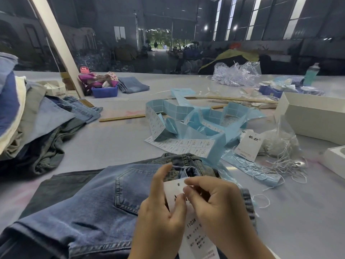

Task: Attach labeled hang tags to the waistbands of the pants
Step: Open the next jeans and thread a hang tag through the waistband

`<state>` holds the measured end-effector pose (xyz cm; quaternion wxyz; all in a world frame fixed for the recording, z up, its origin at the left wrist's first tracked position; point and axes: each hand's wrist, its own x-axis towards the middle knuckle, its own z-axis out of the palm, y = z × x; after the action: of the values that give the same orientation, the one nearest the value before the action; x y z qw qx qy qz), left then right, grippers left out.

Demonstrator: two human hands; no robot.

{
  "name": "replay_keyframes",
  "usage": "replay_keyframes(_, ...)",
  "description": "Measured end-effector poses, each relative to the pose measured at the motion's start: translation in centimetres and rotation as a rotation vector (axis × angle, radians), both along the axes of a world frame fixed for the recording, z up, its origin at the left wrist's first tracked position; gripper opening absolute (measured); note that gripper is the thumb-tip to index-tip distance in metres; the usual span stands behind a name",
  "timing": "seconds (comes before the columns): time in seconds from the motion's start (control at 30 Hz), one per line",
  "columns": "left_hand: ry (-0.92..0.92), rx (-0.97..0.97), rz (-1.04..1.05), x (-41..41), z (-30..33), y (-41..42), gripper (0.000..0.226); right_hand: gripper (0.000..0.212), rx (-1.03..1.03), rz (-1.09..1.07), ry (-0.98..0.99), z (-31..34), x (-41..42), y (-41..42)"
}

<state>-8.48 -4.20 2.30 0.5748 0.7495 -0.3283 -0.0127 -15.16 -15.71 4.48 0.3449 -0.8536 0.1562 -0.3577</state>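
Head view: left hand (160, 208) and right hand (211, 200) both pinch the white hang tag (174, 187) above the blue jeans (93, 199) on the desk (115, 143); punched hole faces up between the fingertips; keep the tag steady, thread string through the hole, then loop at the waistband just beyond the hands.

Surface: pale grey tabletop (115, 146)
Near edge: jeans (89, 208)
Left edge: clothes pile (31, 128)
Centre: blue label strips (186, 124), ruler (121, 118)
Right edge: white box (313, 116), string bag (280, 144)
Far side: blue bin (105, 92)
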Motion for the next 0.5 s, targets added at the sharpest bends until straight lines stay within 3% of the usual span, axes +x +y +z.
replay_keyframes(0.07,-0.107,-0.001,-0.021,-0.07,0.2,-0.11,0.043,0.017,0.148,0.048,0.02,0.09,-0.03,0.15)
replay_keyframes(0.23,-0.082,-0.026,-0.064,0.62,0.16,-0.18,0.021,0.021,0.531,0.169,0.004,0.41,-0.08,-0.47)
replay_keyframes(0.4,0.005,-0.055,-0.182,0.36,0.35,0.13,0.011,0.019,0.645,0.23,-0.009,0.85,0.01,-0.61)
replay_keyframes(0.5,-0.047,-0.046,-0.126,0.51,0.21,0.18,0.008,0.011,0.655,0.228,0.013,0.79,-0.05,-0.53)
